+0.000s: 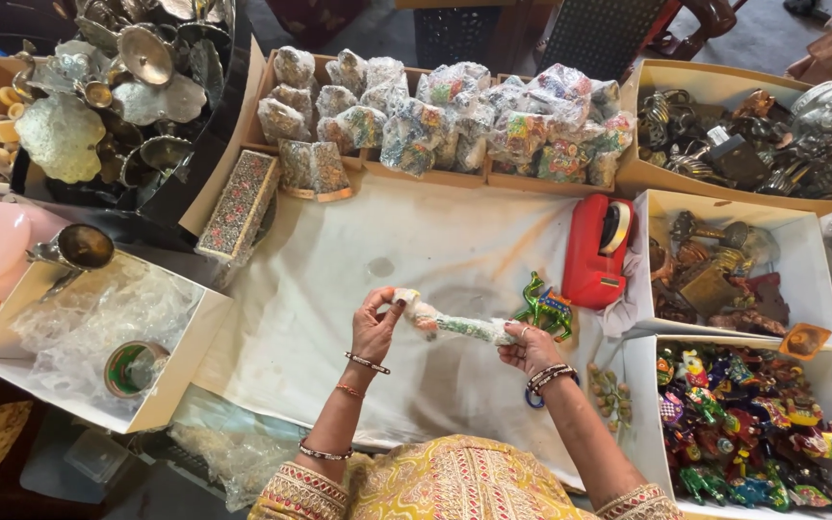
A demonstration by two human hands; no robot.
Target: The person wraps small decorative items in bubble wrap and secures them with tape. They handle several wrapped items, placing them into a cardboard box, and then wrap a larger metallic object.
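Both hands on one bubble-wrapped figurine (459,325): left hand (375,327) fingers pinch one end, right hand (532,349) fingers grip the other; one green elephant figurine (544,306) and one red tape dispenser (597,250) sit nearby on the desk (339,279).

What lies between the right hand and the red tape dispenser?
In the head view, a green animal figurine stands on the white cloth between the right hand and the red tape dispenser.
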